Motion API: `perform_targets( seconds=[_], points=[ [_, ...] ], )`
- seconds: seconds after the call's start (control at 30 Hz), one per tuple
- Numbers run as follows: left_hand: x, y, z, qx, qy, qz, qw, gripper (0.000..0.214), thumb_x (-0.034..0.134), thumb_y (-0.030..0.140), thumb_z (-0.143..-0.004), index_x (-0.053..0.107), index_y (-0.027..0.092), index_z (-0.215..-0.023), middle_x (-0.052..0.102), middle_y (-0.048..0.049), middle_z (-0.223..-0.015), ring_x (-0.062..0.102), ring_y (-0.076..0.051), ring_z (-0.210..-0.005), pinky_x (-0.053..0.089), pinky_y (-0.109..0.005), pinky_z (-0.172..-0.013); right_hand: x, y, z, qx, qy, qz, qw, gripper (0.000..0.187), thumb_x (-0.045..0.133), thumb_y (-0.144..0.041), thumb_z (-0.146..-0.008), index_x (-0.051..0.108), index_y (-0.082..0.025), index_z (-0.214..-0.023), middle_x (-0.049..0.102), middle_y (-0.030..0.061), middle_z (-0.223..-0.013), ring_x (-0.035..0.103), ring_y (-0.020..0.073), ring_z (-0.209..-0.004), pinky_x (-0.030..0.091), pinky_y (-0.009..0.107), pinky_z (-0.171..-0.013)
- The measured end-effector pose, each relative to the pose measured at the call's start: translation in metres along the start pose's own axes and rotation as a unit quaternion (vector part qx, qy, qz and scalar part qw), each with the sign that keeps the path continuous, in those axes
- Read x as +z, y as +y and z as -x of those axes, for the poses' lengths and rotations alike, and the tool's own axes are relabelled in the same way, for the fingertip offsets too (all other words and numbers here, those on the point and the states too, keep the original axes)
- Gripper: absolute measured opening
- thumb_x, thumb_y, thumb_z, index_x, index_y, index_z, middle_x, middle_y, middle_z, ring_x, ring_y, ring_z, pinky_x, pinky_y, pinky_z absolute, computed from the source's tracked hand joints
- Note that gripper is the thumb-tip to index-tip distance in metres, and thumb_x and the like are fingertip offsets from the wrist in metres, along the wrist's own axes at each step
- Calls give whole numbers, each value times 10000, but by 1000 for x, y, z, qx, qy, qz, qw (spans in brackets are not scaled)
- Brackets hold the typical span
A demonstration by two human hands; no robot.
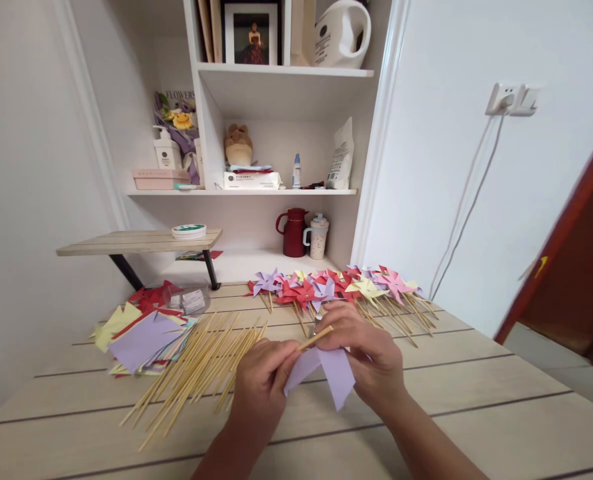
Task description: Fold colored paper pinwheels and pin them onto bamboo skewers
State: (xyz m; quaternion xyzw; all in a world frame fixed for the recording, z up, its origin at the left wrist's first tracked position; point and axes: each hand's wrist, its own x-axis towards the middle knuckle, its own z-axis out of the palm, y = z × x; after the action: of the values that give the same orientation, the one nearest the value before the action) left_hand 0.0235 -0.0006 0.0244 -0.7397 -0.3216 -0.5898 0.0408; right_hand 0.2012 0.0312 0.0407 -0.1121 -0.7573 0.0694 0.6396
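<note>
Over the near middle of the table, both hands are closed around one small piece of work. My left hand [261, 380] pinches a thin wooden stick [315, 339] between thumb and forefinger, at the left edge of a cut sheet of purple paper [340, 379]. The fingers of my right hand [371, 357] curl over the stick's other end and grip the purple paper, whose cut flaps hang down. Behind the right fingers a small silvery item [318, 321] partly shows; its kind is hidden. Finished paper pinwheels [301, 292] on sticks lie just beyond my hands.
Loose wooden sticks [191, 373] spread left of my hands, beside a pile of coloured paper sheets [143, 340]. A clear plastic box [193, 300] sits behind the pile, near a small raised stand [141, 242]. At the back, shelves [286, 71] hold a red jug [295, 233] and a cup [319, 239].
</note>
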Motion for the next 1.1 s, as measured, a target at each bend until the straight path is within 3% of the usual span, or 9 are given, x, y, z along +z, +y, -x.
perform_targets(
  seconds=[0.7,1.1],
  points=[
    [1,0,-1,51,28,-50,997,153,554,154,-931,701,171,-890,693,-11,-666,616,-133,-572,469,-268,-563,0,2,2,13,-11,-22,1000,117,680,-179,-878,734,-268,-930,723,21,-770,661,213,-776,491,502,-940],
    [-5,-4,-2,136,19,-147,980,139,520,178,-972,653,158,-935,679,0,-649,572,-131,-555,400,-296,-577,0,2,4,24,-8,-31,999,111,681,-187,-882,741,-270,-924,719,27,-776,650,210,-770,479,513,-960]
  ],
)
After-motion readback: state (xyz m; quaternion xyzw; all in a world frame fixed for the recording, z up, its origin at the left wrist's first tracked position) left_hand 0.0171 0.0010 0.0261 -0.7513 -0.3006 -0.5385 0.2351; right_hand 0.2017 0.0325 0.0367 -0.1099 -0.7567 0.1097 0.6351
